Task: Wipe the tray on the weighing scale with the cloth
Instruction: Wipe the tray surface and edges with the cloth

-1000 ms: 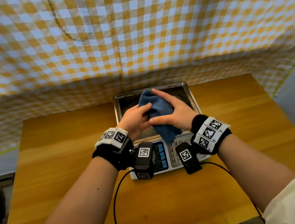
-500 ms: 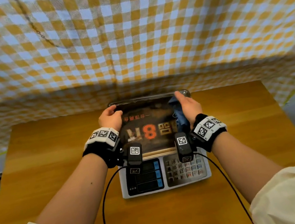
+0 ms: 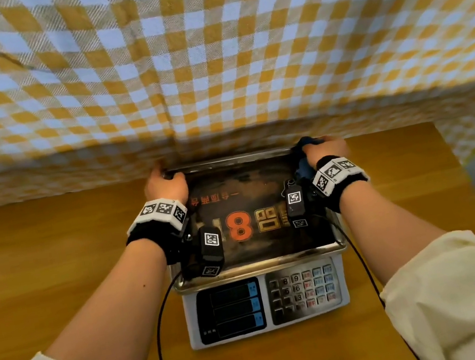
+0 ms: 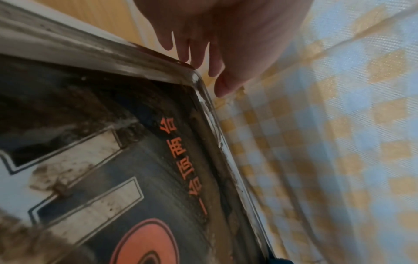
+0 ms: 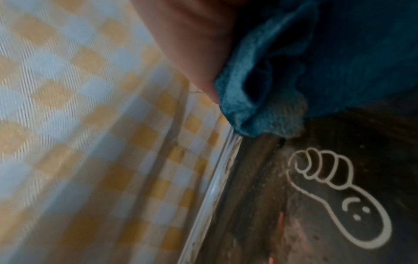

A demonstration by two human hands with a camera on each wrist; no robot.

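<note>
The metal tray (image 3: 257, 268) lies on the white weighing scale (image 3: 266, 303), and the face towards me is dark, stained and printed with an orange 8. My left hand (image 3: 164, 184) grips the far left corner, thumb on the rim. In the left wrist view its fingers (image 4: 214, 44) reach past the tray's corner (image 4: 194, 76). My right hand (image 3: 324, 149) holds the blue cloth (image 3: 303, 168) bunched against the far right corner. The right wrist view shows the cloth (image 5: 294, 71) lying over the rim (image 5: 217, 187).
The scale stands mid-table on a wooden top (image 3: 57, 273), its display and keypad (image 3: 303, 291) facing me. A yellow-and-white checked curtain (image 3: 209, 58) hangs right behind the tray's far edge. Camera cables (image 3: 161, 334) trail from both wrists towards me.
A second ago both hands held the cloth over the shiny tray. They have since spread to its far corners, the cloth going with the right hand, and the dark printed face now shows.
</note>
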